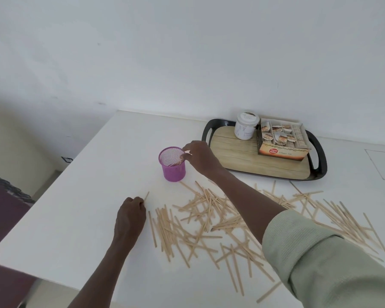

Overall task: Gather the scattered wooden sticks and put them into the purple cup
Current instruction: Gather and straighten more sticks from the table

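At the purple cup on the white counter, the right hand lowers pinched fingers over the rim, apparently dropping sticks in, while the left hand grips one stick beside the scattered wooden sticks nearer.

Cup: purple, fine mesh pattern. Sticks: pale natural wood, unpainted. Desk: plain white. Wall: white, a few faint grey marks. Tray: black rim and handles, light wood-grain plank pattern on its base. Jar: white, with grey lettering. Box: orange-brown front with a red round mark. Sleeve: pale grey-green, fine woven texture. Far left, a maroon surface.
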Motion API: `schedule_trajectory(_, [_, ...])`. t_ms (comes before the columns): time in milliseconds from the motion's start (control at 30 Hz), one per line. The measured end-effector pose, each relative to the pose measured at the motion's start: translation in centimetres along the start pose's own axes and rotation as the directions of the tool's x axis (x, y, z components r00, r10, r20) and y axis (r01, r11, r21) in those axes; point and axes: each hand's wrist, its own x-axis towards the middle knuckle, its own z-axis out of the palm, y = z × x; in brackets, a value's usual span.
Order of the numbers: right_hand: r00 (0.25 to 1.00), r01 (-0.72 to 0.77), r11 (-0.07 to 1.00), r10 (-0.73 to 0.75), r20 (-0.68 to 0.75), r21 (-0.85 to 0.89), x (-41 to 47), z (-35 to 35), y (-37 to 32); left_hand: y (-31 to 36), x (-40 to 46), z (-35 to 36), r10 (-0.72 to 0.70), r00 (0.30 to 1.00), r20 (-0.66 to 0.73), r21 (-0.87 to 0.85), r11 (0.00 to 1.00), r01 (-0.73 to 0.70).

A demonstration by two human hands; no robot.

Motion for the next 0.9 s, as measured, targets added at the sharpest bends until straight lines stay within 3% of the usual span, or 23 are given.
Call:
schedule_trajectory(267, [0.989, -0.073, 0.997, 0.078, -0.128, 0.038, -5.6, -2.6, 3.5, 3.1, -5.2, 1.2, -0.176, 0.984, -0.022, -0.236, 0.958, 0.166])
schedule_trajectory(433, [0.971, -0.217, 0.976, 0.214, -0.105, -0.013, -10.7, -3.8, 7.6, 6.6, -8.1, 2.2, -0.287, 0.956, 0.057, -0.099, 0.951, 0.292])
schedule_trajectory(533, [0.961, -0.276, 0.954, 0.275, -0.025, -0.120, -13.7, -4.2, 9.6, 8.3, -9.3, 2.9, -0.284, 0.956, 0.072, -0.031, 0.958, 0.286])
schedule_trajectory(667, [0.923, -0.267, 0.912, 0.335, 0.191, -0.312, -16.9, -4.4, 11.1, 10.2, -9.4, 3.6, -0.260, 0.963, 0.076, -0.142, 0.953, 0.268])
schedule_trajectory(800, [0.888, -0.185, 0.916, 0.311, 0.338, -0.356, -19.1, -3.9, 11.6, 12.1, -8.8, 3.8, -0.324, 0.942, 0.086, -0.231, 0.913, 0.336])
schedule_trajectory(900, [0.906, -0.134, 0.931, 0.254, 0.340, -0.340, -19.7, -3.1, 11.2, 12.8, -8.3, 4.1, -0.351, 0.931, 0.104, -0.247, 0.897, 0.366])
